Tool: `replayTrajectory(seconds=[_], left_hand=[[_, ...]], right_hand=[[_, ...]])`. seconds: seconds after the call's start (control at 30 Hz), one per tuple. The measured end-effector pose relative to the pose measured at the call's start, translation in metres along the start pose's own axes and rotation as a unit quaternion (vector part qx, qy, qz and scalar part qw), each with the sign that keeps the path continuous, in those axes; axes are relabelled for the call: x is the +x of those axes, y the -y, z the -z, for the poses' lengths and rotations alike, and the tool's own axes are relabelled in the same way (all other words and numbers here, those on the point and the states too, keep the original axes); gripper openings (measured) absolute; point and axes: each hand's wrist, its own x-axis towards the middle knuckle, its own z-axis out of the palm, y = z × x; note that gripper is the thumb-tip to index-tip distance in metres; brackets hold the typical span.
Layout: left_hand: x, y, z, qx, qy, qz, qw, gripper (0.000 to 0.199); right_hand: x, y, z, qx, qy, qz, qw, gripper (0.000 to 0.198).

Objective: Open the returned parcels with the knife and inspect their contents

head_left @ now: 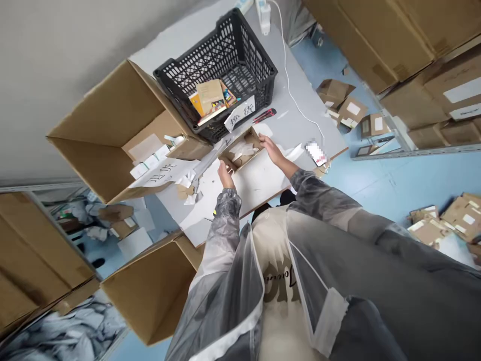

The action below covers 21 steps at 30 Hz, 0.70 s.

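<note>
A small open cardboard box (248, 160) is held between my two hands above the table. My left hand (226, 176) grips its near left end, and my right hand (271, 150) grips its right end. Inside lies crumpled clear plastic wrap (242, 149); whether anything is under it I cannot tell. Just beyond the box, a red and black utility knife (264, 116) rests by the black plastic crate (270, 75). Booklets and small packets (211, 98) lie in that crate.
A large open carton (93, 130) with small white boxes (152, 161) stands at the left. An empty carton (150, 296) is below it. On the table (293, 108), a phone (316, 153) lies at the right, with a white cable (287, 65). Cartons (351, 113) lie on the floor.
</note>
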Motion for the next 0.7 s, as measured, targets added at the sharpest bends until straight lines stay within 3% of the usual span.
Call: replayTrajectory(seconds=[0.1,0.23,0.33,0.4,0.53,0.63,0.7], left_hand=[[-0.025,0.0,-0.017,0.053,-0.027,-0.024,0.998,0.053],[-0.063,-0.013,-0.061,0.063,-0.03,-0.094,0.993,0.055],[-0.093,-0.035,-0.101,0.07,-0.001,-0.128,0.989,0.035],[-0.112,-0.052,-0.129,0.089,0.034,-0.151,0.984,0.023],[-0.146,-0.078,-0.196,0.116,0.151,-0.219,0.957,0.038],[-0.171,-0.09,-0.251,0.147,0.214,-0.195,0.946,0.049],[-0.186,-0.097,-0.284,0.162,0.273,-0.179,0.931,0.055]], right_hand=[[-0.028,0.004,0.024,0.041,0.002,0.014,0.999,0.051],[-0.053,0.028,0.067,0.057,-0.019,0.068,0.996,0.07],[-0.068,0.057,0.112,0.041,-0.063,0.127,0.989,0.08],[-0.078,0.075,0.148,0.025,-0.104,0.161,0.981,0.087],[-0.095,0.098,0.221,0.0,-0.212,0.187,0.959,0.098],[-0.111,0.106,0.265,-0.002,-0.29,0.197,0.936,0.098],[-0.123,0.109,0.292,-0.013,-0.302,0.205,0.931,0.098]])
